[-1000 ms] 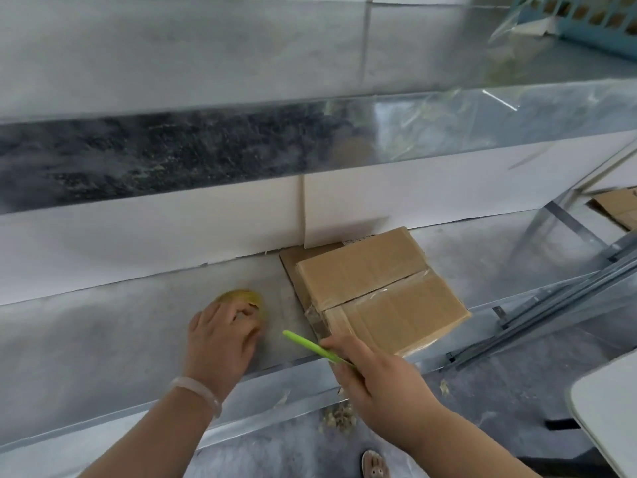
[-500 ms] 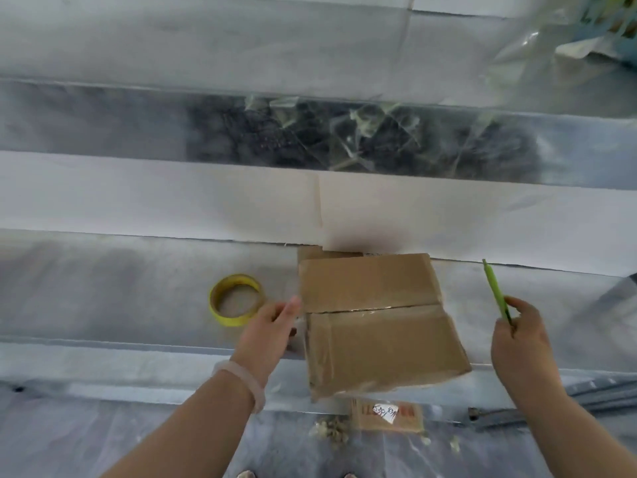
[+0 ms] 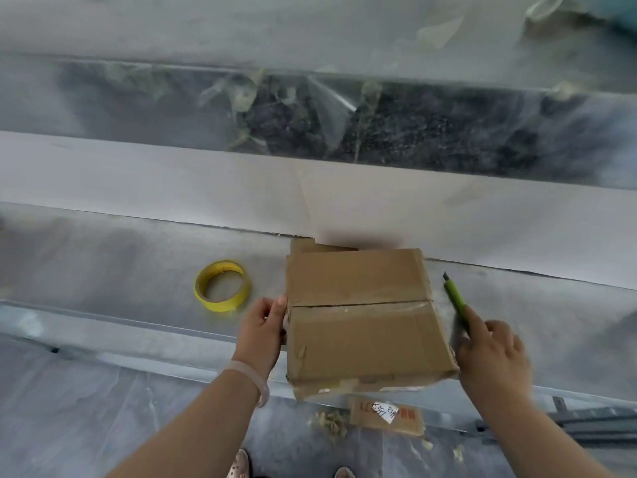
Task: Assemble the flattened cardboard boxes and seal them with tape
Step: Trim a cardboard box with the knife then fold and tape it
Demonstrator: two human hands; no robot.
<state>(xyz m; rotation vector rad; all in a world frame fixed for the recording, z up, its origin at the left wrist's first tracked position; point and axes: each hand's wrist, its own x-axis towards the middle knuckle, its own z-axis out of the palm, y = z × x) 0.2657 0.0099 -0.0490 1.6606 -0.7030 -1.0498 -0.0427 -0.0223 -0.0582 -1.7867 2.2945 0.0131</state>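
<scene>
Labelled scrap [image 3: 386,414] — perhaps cardboard — beside crumbs [image 3: 329,420]

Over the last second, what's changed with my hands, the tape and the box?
The left hand left the yellow tape roll and moved right to hold the left edge of the cardboard box. The right hand carried the green utility knife from the box's near left corner to its right side. Tape roll and box stayed on the metal shelf.

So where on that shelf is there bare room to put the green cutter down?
Widest: the metal shelf left of the yellow tape roll. Also right of the cardboard box, past the right hand holding the green cutter. Crowded: the gap between roll and box, where the left hand grips the box.
</scene>
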